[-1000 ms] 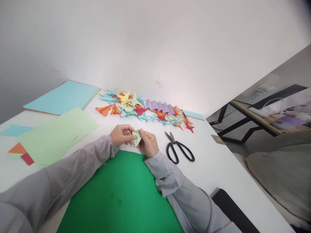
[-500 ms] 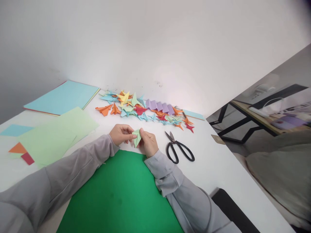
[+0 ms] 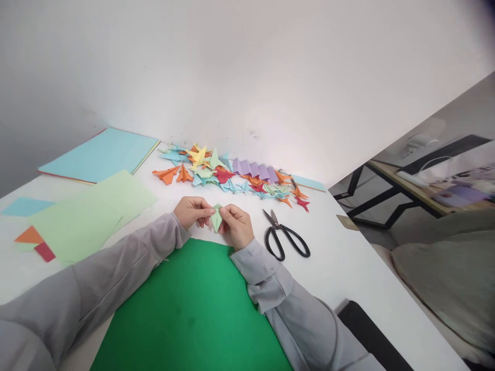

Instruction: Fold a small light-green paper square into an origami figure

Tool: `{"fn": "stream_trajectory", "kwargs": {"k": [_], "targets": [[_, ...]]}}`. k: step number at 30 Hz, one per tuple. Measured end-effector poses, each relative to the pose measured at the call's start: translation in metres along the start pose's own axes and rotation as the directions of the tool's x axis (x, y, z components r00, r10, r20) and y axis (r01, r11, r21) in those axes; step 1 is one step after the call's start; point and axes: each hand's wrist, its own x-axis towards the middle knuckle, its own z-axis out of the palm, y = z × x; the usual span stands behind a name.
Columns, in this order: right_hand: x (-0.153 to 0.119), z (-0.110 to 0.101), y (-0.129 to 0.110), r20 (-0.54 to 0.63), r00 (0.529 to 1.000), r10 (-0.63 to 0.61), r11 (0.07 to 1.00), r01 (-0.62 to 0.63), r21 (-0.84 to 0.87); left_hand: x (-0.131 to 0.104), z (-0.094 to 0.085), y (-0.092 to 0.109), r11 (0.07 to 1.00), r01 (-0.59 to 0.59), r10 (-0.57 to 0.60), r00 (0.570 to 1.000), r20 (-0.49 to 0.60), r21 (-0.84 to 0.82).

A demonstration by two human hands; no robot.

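A small pale green folded paper piece [image 3: 216, 218] is pinched between both hands just above the white table [image 3: 348, 257]. My left hand [image 3: 192, 212] grips its left side with fingertips. On the other side, my right hand [image 3: 237, 225] holds it with thumb and forefinger. Both wrists rest at the far edge of a large dark green sheet [image 3: 193, 314]. Grey sleeves cover both forearms.
Black scissors [image 3: 284, 238] lie shut right of my right hand. A row of several coloured folded paper figures [image 3: 228, 175] lines the wall. Pale green sheets [image 3: 88, 214], a light blue paper stack [image 3: 100, 154] and scraps [image 3: 34, 242] lie left. The table's edge drops away at right.
The folded piece has turned a little and now points downward between the fingers; both hands shifted slightly closer together. Nothing else moved.
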Motion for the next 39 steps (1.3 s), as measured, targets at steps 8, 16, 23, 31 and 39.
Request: {"fn": "stream_trajectory", "kwargs": {"k": [8,16,23,31,39], "targets": [[0.0012,0.0018,0.0008,-0.055,0.998,-0.031,0.997,0.034,0.07,0.0023,0.0006,-0.0033,0.999,0.013,-0.015,0.998,-0.057,-0.04],[-0.0036,0.0032,-0.0007,-0.044,0.976,-0.215,0.976,0.213,-0.043,0.0061,-0.0019,-0.0056,0.99,-0.07,0.058,0.993,-0.099,-0.122],[-0.0034,0.0039,0.0008,-0.038,0.98,-0.195,0.976,0.19,-0.106,0.0027,-0.0003,-0.0057,0.997,-0.082,0.082,0.995,-0.052,0.001],[0.0011,0.0017,0.006,-0.07,0.99,-0.123,0.982,0.111,-0.153,-0.0002,0.001,-0.0051,0.996,-0.038,0.041,0.999,-0.035,0.075],[0.0002,0.0018,-0.0005,-0.087,0.995,-0.054,0.996,0.047,-0.072,-0.0008,0.0015,-0.0036,0.999,-0.005,0.006,0.999,-0.034,0.053]]}}
